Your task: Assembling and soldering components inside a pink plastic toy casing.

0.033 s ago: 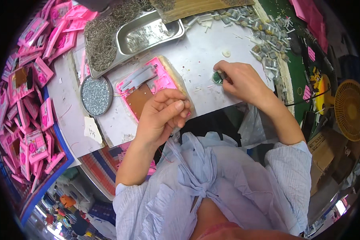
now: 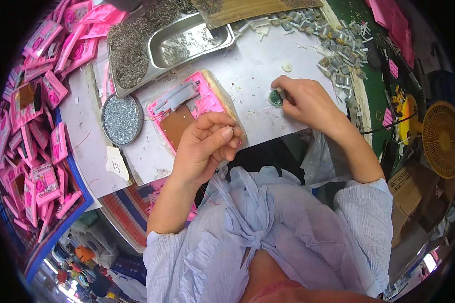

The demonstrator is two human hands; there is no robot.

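My left hand (image 2: 205, 144) is closed with thumb and forefinger pinched together, in front of an opened pink plastic toy housing (image 2: 207, 97). Whatever is in that pinch is too small to make out. The housing has a grey insert (image 2: 175, 97) and a brown board (image 2: 175, 128), and it lies on a padded block. Farther right, my right hand (image 2: 313, 103) reaches down to a small round dish with dark green contents (image 2: 275, 98). Its thumb and curled forefinger close around a tiny greyish piece at the dish, whose kind does not show.
A round tin of small silvery parts (image 2: 122, 120) stands left of the housing. Behind it are a metal tray (image 2: 189, 41) and heaped springs (image 2: 128, 58). Small motor-like parts (image 2: 333, 60) lie back right. Pink housings (image 2: 46, 183) pile up left; a yellow fan (image 2: 441, 139) stands right.
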